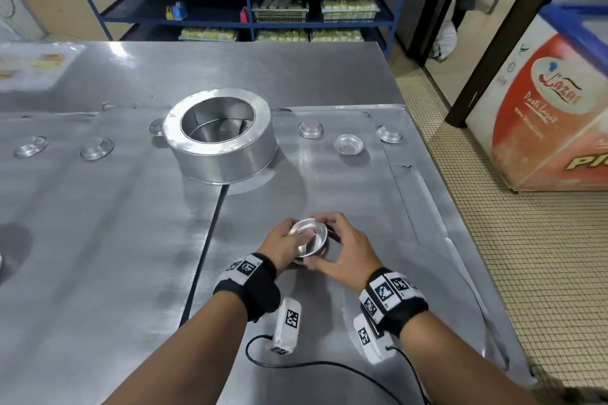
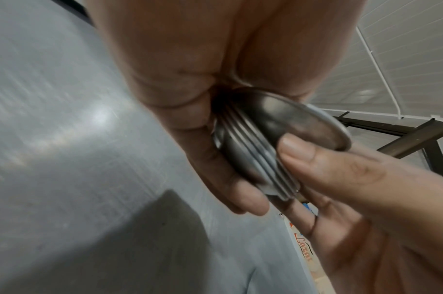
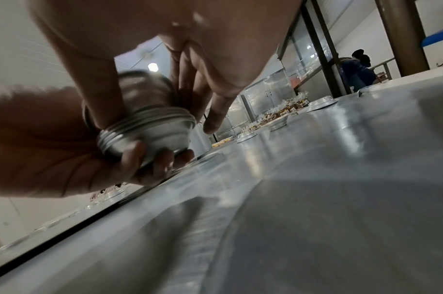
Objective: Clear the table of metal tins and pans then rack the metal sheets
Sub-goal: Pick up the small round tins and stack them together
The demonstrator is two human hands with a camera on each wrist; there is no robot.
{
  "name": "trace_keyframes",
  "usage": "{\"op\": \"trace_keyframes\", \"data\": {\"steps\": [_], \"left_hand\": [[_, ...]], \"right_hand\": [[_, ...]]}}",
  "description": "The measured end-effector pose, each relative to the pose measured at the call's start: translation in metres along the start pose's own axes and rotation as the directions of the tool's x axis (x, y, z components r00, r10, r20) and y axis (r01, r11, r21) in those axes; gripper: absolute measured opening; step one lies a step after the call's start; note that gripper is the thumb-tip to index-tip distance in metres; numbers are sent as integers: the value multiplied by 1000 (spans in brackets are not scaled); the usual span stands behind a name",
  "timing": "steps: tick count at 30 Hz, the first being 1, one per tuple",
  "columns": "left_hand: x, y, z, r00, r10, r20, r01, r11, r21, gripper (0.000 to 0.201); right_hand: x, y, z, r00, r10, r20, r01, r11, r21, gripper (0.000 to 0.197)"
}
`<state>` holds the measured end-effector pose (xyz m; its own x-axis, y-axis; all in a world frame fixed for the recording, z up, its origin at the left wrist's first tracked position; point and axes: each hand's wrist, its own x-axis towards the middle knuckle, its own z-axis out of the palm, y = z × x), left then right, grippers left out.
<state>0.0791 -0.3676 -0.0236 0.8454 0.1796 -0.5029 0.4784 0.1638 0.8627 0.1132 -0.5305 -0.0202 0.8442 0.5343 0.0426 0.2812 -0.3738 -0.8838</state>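
- Both hands meet above the near right part of the brushed steel table (image 1: 98,240), clamped on one nested stack of small round shiny metal tins (image 1: 309,240); ridged rims show in the wrist views.
- Left hand (image 1: 283,245) curls under the stack from 9 o'clock; right hand (image 1: 345,251) pinches it from 3 o'clock.
- At 12 o'clock, farther off, stands a large round smooth metal pan (image 1: 220,138).
- Loose small tins (image 1: 348,144) lie beside it, at 10 and 1 o'clock.

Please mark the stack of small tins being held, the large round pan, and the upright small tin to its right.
stack of small tins (image 1: 311,237): head view, inside of the top tin.
large round pan (image 1: 227,158): head view, outer side wall.
upright small tin (image 1: 348,144): head view, its open bowl.
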Motion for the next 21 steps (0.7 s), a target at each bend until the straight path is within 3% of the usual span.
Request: {"op": "trace_keyframes", "data": {"steps": [10,13,16,21], "left_hand": [[21,1,-15,997,66,-51,-59,991,120,34],[44,-7,-19,996,54,-65,-44,987,158,38],[65,-11,-22,994,66,-81,-53,987,154,33],[69,15,-13,992,63,-110,-51,992,114,21]], "right_hand": [[27,12,-4,977,54,205,-67,996,58,81],[45,20,-12,963,59,264,-74,996,47,76],[71,32,-24,952,111,286,-105,994,-36,68],[127,49,-45,979,135,154,-75,937,-340,49]]}}
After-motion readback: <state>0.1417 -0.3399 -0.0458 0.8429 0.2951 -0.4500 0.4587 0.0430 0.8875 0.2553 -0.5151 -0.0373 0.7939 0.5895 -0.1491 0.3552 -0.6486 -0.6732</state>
